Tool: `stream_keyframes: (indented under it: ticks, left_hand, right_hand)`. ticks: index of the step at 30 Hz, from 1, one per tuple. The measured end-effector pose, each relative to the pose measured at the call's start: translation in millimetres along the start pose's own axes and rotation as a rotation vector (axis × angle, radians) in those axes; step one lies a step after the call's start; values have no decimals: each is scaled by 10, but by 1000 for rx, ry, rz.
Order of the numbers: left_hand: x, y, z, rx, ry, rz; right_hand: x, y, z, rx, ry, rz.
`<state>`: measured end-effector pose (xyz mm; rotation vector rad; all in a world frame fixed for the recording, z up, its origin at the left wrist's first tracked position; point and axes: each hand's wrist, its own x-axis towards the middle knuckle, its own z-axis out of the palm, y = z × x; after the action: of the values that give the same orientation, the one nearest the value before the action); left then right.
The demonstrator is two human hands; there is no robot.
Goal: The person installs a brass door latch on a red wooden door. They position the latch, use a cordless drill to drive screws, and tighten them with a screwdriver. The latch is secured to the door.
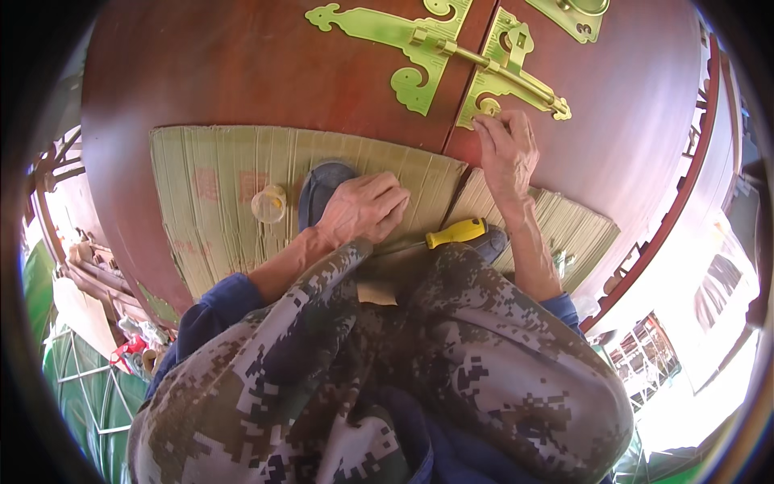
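Observation:
My right hand (508, 153) is at the lower corner of a brass latch plate (484, 85), thumb and fingertips pinched together. Whatever they hold is too small to make out. The plate is fixed to a reddish-brown wooden surface (242, 73), and a brass sliding bolt (516, 71) spans the seam to a matching ornate plate (427, 77). Over my left shoe (322, 189), my left hand (363, 210) is closed with its fingers curled, so its contents are hidden. A yellow-handled screwdriver (457, 233) lies between my legs, by my other shoe.
Corrugated cardboard (218, 161) is spread under my feet, with a small clear cup (268, 204) standing on it at left. Another brass plate with a ring (576, 12) is at the top right. Green sheeting (85, 387) and assorted items are beyond the left edge.

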<state>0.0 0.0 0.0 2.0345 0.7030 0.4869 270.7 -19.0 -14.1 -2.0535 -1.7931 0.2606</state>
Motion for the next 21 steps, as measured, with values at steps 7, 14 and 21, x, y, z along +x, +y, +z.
stream_keyframes:
  ticks: [7, 14, 21]
  left_hand:
    - [2, 1, 5, 10, -8, 11]
    - [-15, -47, 41, 27, -10, 32]
    - [-5, -11, 14, 21, 5, 32]
  right_hand:
    - [52, 9, 2, 13, 5, -54]
    - [94, 79, -31, 9, -44, -128]
    - [78, 38, -103, 72, -83, -74]
